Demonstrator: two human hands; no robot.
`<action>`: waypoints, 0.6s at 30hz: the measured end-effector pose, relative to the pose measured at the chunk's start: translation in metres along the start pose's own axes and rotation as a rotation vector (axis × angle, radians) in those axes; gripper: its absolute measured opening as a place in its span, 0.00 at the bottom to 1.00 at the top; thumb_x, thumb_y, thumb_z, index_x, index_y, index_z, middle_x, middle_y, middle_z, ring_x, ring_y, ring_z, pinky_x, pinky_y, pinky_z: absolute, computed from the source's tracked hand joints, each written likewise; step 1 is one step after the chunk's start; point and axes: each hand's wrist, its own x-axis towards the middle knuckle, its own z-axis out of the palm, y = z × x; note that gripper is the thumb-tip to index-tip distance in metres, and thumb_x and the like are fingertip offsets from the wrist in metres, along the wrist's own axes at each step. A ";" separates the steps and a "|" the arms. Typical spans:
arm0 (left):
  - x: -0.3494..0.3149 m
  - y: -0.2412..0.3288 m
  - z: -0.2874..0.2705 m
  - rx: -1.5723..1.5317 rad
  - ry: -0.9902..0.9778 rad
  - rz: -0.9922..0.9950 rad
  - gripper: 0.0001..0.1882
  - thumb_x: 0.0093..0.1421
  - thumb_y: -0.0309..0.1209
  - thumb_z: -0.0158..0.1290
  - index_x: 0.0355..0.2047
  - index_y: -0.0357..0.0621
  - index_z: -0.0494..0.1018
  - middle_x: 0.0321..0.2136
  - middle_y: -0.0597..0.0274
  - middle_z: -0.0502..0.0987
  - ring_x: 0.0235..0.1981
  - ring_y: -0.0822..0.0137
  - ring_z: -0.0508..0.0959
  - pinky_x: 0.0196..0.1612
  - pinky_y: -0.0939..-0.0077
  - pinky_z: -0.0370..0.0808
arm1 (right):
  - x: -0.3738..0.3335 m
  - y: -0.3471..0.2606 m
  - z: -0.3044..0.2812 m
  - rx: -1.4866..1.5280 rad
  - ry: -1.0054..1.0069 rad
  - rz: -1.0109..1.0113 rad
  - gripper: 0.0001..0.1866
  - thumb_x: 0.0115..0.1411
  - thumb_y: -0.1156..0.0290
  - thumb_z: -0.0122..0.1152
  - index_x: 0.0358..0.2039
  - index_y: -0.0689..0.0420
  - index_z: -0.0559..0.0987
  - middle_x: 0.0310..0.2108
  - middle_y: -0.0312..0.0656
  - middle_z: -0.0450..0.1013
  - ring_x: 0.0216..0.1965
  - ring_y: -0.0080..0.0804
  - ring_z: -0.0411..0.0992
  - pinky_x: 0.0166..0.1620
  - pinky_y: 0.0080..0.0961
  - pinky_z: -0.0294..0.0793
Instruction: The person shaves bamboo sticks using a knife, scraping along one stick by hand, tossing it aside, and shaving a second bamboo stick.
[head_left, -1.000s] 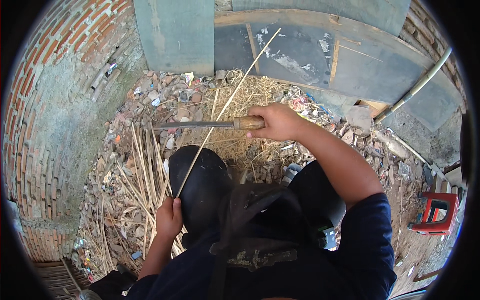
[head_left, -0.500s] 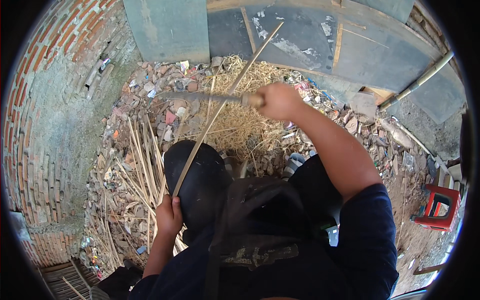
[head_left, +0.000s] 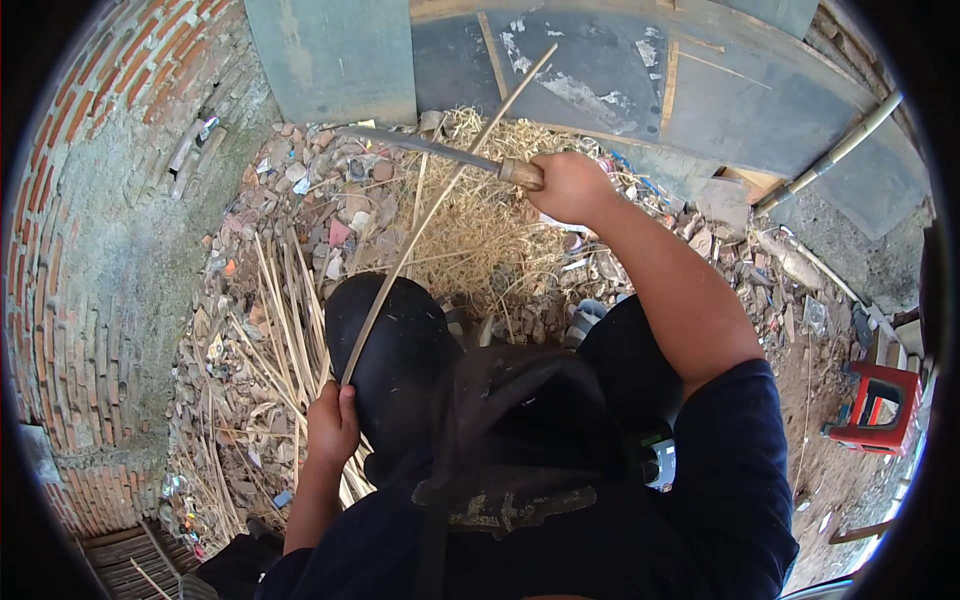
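Note:
A long, thin bamboo strip (head_left: 403, 257) slants up and away over my left knee. My left hand (head_left: 332, 425) is closed round its near end, thumb along the strip. Farther out, my right hand (head_left: 572, 188) grips the wooden handle of a machete (head_left: 425, 147). Its long dark blade points left and crosses the strip in its far half; whether the edge touches the strip I cannot tell. Below the blade lies a heap of pale shavings (head_left: 480, 235).
Several cut strips (head_left: 287, 325) lie in a bundle left of my knee, on rubble-strewn ground. A brick wall (head_left: 110, 260) rises at the left, and grey panels (head_left: 560, 75) stand at the back. A red plastic stool (head_left: 878, 408) is at the right.
My right hand has moved the machete farther away along the strip, toward its far end. My left hand keeps its hold and has barely shifted.

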 end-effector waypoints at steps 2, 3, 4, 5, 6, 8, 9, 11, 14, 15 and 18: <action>0.002 0.000 -0.005 0.022 0.002 0.029 0.26 0.73 0.47 0.38 0.27 0.35 0.65 0.17 0.44 0.69 0.22 0.45 0.74 0.27 0.56 0.66 | 0.000 0.000 0.000 -0.014 -0.006 0.052 0.12 0.54 0.63 0.61 0.38 0.49 0.82 0.33 0.43 0.80 0.37 0.42 0.80 0.43 0.42 0.80; 0.001 -0.002 -0.007 0.011 -0.035 0.025 0.26 0.73 0.47 0.38 0.27 0.35 0.65 0.17 0.44 0.68 0.21 0.45 0.73 0.27 0.56 0.66 | -0.004 -0.007 0.000 0.008 -0.016 0.010 0.11 0.54 0.63 0.61 0.38 0.50 0.82 0.33 0.43 0.80 0.37 0.42 0.80 0.43 0.42 0.80; 0.000 -0.005 -0.010 -0.001 -0.074 0.018 0.26 0.74 0.47 0.38 0.27 0.35 0.64 0.17 0.43 0.68 0.21 0.46 0.73 0.27 0.56 0.66 | -0.010 -0.016 -0.001 0.031 -0.030 -0.033 0.10 0.54 0.63 0.61 0.37 0.50 0.82 0.33 0.43 0.80 0.37 0.41 0.80 0.44 0.42 0.80; -0.002 -0.008 -0.010 -0.035 -0.097 0.001 0.26 0.74 0.46 0.37 0.27 0.35 0.64 0.18 0.44 0.68 0.21 0.47 0.71 0.27 0.56 0.65 | -0.013 -0.028 -0.002 0.020 -0.111 -0.066 0.09 0.54 0.64 0.62 0.36 0.49 0.81 0.31 0.42 0.79 0.36 0.40 0.80 0.43 0.42 0.80; -0.005 -0.008 -0.010 -0.032 -0.097 -0.004 0.26 0.74 0.46 0.37 0.27 0.35 0.64 0.18 0.44 0.68 0.21 0.47 0.71 0.27 0.56 0.65 | -0.018 -0.037 -0.001 0.024 -0.115 -0.069 0.09 0.54 0.64 0.62 0.36 0.49 0.81 0.31 0.42 0.79 0.36 0.40 0.80 0.43 0.42 0.80; -0.004 -0.004 -0.011 -0.087 -0.093 0.012 0.26 0.74 0.46 0.37 0.28 0.35 0.64 0.18 0.44 0.68 0.21 0.48 0.71 0.28 0.58 0.65 | -0.027 -0.051 -0.004 -0.135 -0.097 -0.328 0.07 0.55 0.64 0.62 0.35 0.48 0.81 0.29 0.40 0.79 0.35 0.38 0.80 0.42 0.41 0.80; -0.001 -0.007 -0.010 -0.086 -0.090 0.005 0.26 0.74 0.46 0.37 0.28 0.35 0.64 0.18 0.44 0.68 0.21 0.48 0.71 0.28 0.58 0.65 | -0.022 -0.053 -0.007 -0.153 -0.171 -0.319 0.07 0.54 0.64 0.63 0.35 0.48 0.81 0.29 0.42 0.79 0.35 0.40 0.80 0.42 0.41 0.80; -0.002 -0.011 -0.007 -0.075 -0.091 0.021 0.26 0.74 0.47 0.36 0.29 0.35 0.66 0.19 0.45 0.69 0.22 0.52 0.71 0.29 0.60 0.66 | -0.012 -0.020 -0.002 0.013 -0.102 -0.148 0.10 0.54 0.63 0.64 0.36 0.49 0.82 0.30 0.43 0.80 0.36 0.41 0.80 0.42 0.41 0.80; 0.004 -0.009 -0.012 -0.146 -0.120 0.014 0.27 0.74 0.47 0.37 0.29 0.35 0.66 0.18 0.47 0.68 0.22 0.56 0.70 0.29 0.61 0.66 | 0.010 0.028 0.002 0.165 0.063 0.107 0.15 0.53 0.58 0.65 0.38 0.51 0.82 0.31 0.45 0.80 0.36 0.44 0.80 0.43 0.42 0.79; 0.005 -0.009 -0.012 -0.098 -0.125 0.018 0.26 0.74 0.47 0.37 0.28 0.35 0.65 0.18 0.50 0.66 0.22 0.60 0.67 0.30 0.62 0.66 | 0.012 0.039 0.002 0.157 0.131 0.208 0.18 0.52 0.55 0.66 0.40 0.53 0.82 0.31 0.47 0.80 0.36 0.46 0.79 0.43 0.42 0.79; 0.002 -0.014 -0.016 -0.119 -0.124 0.050 0.26 0.75 0.46 0.37 0.27 0.36 0.64 0.18 0.53 0.64 0.22 0.64 0.65 0.30 0.64 0.66 | 0.008 0.039 -0.001 0.173 0.057 0.108 0.26 0.52 0.48 0.67 0.43 0.55 0.81 0.30 0.49 0.79 0.36 0.50 0.79 0.43 0.44 0.78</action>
